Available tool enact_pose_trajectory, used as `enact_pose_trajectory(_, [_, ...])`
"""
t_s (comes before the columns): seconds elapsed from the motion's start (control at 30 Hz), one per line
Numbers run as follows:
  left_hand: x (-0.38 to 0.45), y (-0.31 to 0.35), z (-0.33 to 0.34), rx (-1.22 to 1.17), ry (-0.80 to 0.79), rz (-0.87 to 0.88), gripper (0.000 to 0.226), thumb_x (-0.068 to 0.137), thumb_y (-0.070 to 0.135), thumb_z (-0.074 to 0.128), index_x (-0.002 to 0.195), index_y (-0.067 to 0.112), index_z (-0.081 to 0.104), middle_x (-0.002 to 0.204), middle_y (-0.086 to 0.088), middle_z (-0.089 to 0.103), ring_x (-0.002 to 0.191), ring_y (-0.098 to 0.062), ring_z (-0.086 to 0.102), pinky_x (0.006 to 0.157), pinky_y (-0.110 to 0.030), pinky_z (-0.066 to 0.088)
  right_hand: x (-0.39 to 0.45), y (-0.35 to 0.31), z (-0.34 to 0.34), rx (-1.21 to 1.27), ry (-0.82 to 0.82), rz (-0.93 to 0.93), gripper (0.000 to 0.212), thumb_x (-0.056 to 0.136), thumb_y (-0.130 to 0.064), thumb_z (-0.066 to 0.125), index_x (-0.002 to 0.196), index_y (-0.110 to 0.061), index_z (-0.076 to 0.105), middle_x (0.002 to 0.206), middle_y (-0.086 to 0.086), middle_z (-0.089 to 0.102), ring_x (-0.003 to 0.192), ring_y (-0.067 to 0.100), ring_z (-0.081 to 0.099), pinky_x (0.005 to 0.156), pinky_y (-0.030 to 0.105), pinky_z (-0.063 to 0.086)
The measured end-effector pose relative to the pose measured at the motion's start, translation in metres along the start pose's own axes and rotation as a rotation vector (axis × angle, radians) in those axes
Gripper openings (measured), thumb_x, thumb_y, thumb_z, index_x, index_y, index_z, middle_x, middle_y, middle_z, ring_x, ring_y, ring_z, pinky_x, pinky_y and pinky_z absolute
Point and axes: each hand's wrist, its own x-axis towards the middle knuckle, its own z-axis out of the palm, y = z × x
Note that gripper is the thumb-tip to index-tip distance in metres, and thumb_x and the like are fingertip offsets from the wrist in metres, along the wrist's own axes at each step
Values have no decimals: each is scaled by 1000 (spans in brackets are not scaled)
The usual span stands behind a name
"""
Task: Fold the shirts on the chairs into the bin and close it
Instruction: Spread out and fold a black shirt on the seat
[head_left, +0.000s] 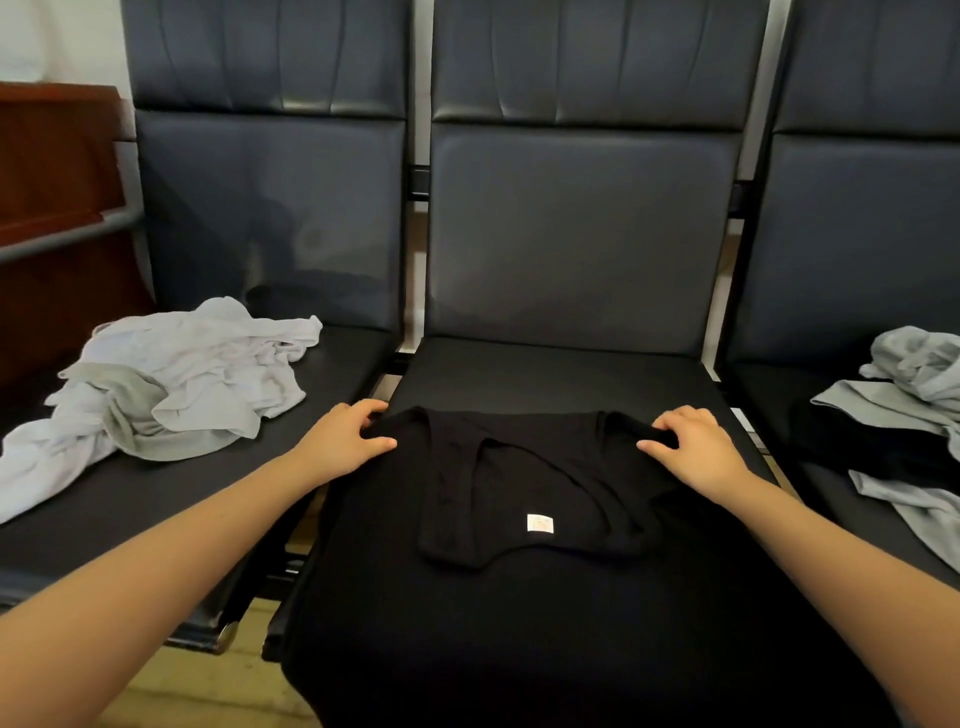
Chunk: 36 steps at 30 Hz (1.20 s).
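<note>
A black shirt (519, 571) is spread flat over the middle chair (571, 234), its near part draped off the seat's front edge. Both sleeves are folded inward across the body, and a small white label (540, 523) is seen near the centre. The far left corner is pinched by the left hand (348, 441), the far right corner by the right hand (696, 447) — fingers curled into the cloth. Crumpled pale grey shirts (176, 395) are heaped on the left chair; more grey garments (914, 384) lie on the right one.
</note>
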Motion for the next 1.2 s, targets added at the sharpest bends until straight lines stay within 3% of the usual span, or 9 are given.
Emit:
enact_pose_trajectory(0.1, [2, 7, -4, -1, 4, 13, 32, 89, 22, 66, 120, 17, 63, 118, -5, 64, 114, -19, 57, 87, -23, 38, -1, 1, -8, 197, -19, -22, 12, 91, -31, 63, 90, -22, 56, 93, -3, 61, 98, 19, 57, 82, 33, 43])
enact_pose_trajectory(0.17, [5, 8, -12, -66, 14, 12, 21, 89, 19, 66, 110, 18, 68, 111, -1, 67, 108, -17, 59, 85, -22, 37, 0, 2, -15, 387, -53, -27, 7, 89, -27, 67, 87, -25, 61, 94, -7, 65, 99, 15, 60, 89, 31, 44])
enact_pose_trajectory(0.27, [10, 9, -18, -259, 5, 1, 20, 91, 18, 63, 110, 23, 68, 105, 2, 67, 98, -12, 59, 76, -17, 41, 0, 7, -21, 532, -86, -25, 7, 90, -24, 66, 96, -25, 69, 103, -9, 69, 104, 9, 61, 96, 28, 45])
enact_pose_trajectory(0.33, [12, 11, -14, -367, 14, 14, 25, 93, 16, 60, 116, 24, 65, 108, 6, 62, 102, -8, 55, 82, -16, 38, -1, 11, -21, 594, -50, -25, 14, 92, -17, 63, 103, -21, 71, 106, -6, 69, 104, 9, 62, 92, 24, 45])
enact_pose_trajectory(0.53, [44, 8, 2, -475, 174, 25, 22, 92, 10, 60, 104, 23, 72, 114, 4, 66, 109, -10, 58, 94, -22, 41, 29, 24, -12, 517, 195, 34, 19, 93, -11, 60, 107, -9, 72, 107, 4, 69, 105, 15, 60, 92, 24, 39])
enact_pose_trajectory(0.73, [105, 25, 6, -272, 283, 50, 20, 92, 10, 59, 106, 14, 73, 114, -1, 68, 109, -16, 59, 89, -22, 39, 83, 45, -12, 430, 202, 168, 20, 94, -17, 60, 108, -12, 73, 115, 7, 69, 112, 23, 58, 97, 33, 42])
enact_pose_trajectory(0.93, [166, 46, 7, -67, 378, 63, 22, 96, 12, 55, 110, 16, 70, 122, -10, 58, 111, -27, 56, 94, -33, 42, 128, 47, -17, 298, 246, 222, 23, 97, -22, 54, 113, -15, 69, 113, 5, 67, 108, 25, 59, 84, 31, 42])
enact_pose_trajectory(1.07, [172, 55, 19, 137, 427, 33, 27, 95, 15, 53, 118, 19, 66, 127, -10, 49, 117, -30, 48, 97, -43, 43, 136, 40, -13, 85, 243, 269, 32, 97, -28, 52, 128, -20, 58, 119, 10, 60, 120, 31, 47, 97, 45, 44])
enact_pose_trajectory(1.2, [145, 65, 35, 112, 377, 53, 29, 96, 25, 52, 123, 22, 62, 129, -9, 47, 119, -29, 46, 99, -46, 40, 112, 24, -9, -37, 281, 133, 37, 95, -30, 54, 131, -19, 55, 130, 10, 53, 127, 31, 39, 100, 46, 36])
